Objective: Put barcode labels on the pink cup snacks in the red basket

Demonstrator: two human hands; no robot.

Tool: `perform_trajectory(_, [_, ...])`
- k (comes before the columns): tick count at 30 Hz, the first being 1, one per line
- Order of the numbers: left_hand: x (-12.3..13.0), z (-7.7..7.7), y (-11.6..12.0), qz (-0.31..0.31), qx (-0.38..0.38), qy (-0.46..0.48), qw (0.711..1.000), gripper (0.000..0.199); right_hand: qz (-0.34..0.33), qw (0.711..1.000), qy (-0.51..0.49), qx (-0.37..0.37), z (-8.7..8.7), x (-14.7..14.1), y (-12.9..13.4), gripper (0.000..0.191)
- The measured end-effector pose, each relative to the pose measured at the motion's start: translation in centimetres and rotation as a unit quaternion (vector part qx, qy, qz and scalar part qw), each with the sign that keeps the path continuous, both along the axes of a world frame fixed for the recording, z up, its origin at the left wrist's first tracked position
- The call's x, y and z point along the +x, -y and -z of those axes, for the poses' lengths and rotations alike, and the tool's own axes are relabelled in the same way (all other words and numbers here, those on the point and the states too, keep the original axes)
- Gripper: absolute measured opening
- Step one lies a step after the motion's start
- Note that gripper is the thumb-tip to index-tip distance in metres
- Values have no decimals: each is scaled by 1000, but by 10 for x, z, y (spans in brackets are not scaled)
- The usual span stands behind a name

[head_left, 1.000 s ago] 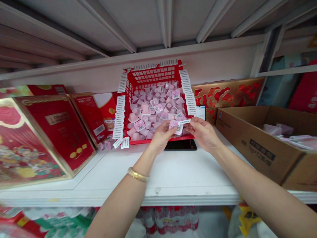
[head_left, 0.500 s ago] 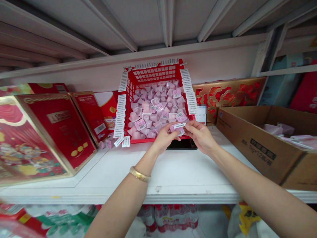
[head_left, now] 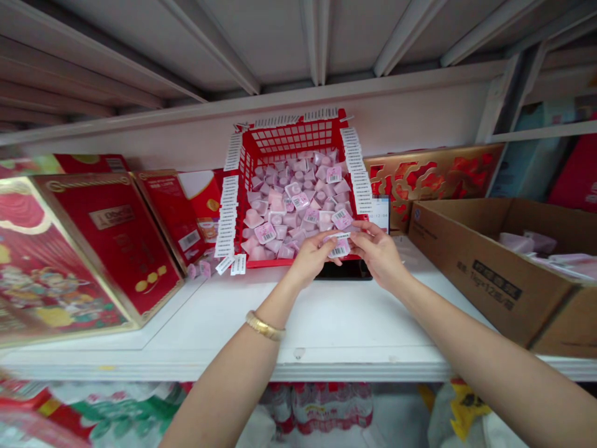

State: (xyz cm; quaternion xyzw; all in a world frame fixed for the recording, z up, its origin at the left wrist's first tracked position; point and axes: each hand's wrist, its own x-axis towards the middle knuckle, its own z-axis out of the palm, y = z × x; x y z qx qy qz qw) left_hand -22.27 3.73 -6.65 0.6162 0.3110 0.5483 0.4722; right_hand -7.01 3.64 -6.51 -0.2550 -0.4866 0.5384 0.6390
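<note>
My left hand [head_left: 310, 260] grips a small pink jelly cup [head_left: 339, 250], its printed lid with a barcode facing up. A narrow white barcode label [head_left: 344, 236] lies along the lid's upper edge. The fingertips of my right hand [head_left: 383, 256] pinch the right end of that label. Both hands are just in front of a red plastic basket [head_left: 265, 264] heaped with pink jelly cups [head_left: 291, 221]. Rows of similar white labels [head_left: 228, 208] are stuck along the basket's rim. Behind my hands, a flat black object [head_left: 349, 271] lies partly hidden on the shelf.
Red gift boxes [head_left: 116, 242] stand on the left, with a few loose jelly cups beside them. At right, an open cardboard box [head_left: 485, 274] holds more pink cups. The white shelf [head_left: 224, 330] runs below my arms; shelf beams [head_left: 317, 43] hang overhead.
The cup has tilted so its lid and barcode show more fully. My right fingers have shifted slightly at the label's end; the label remains at the lid's upper edge.
</note>
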Motion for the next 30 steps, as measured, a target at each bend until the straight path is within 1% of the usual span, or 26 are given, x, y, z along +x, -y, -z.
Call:
perform_trajectory(2, [1,-1,1,-4,8,-14,1000,39,0,1000,12,5,0,0,0,50])
perform_trajectory(6, [3,-4,6,-13,8,-33,999,39,1,999,36,12,2,-1,-1,40])
perform_trajectory(10, [5,-7,9,0,-11,-5,1000,38,3,999,47,17,4,-1,-2,33])
perform_trajectory(13, [6,-6,9,-7,-19,6,1000,36,3,998,53,21,4,-1,-3,30])
perform_trajectory(22, [8,-7,10,-22,-26,11,999,35,4,997,68,29,2,0,-1,33])
perform_trajectory(30, [8,-7,9,-28,-19,3,999,32,5,997,70,30,4,0,-2,32])
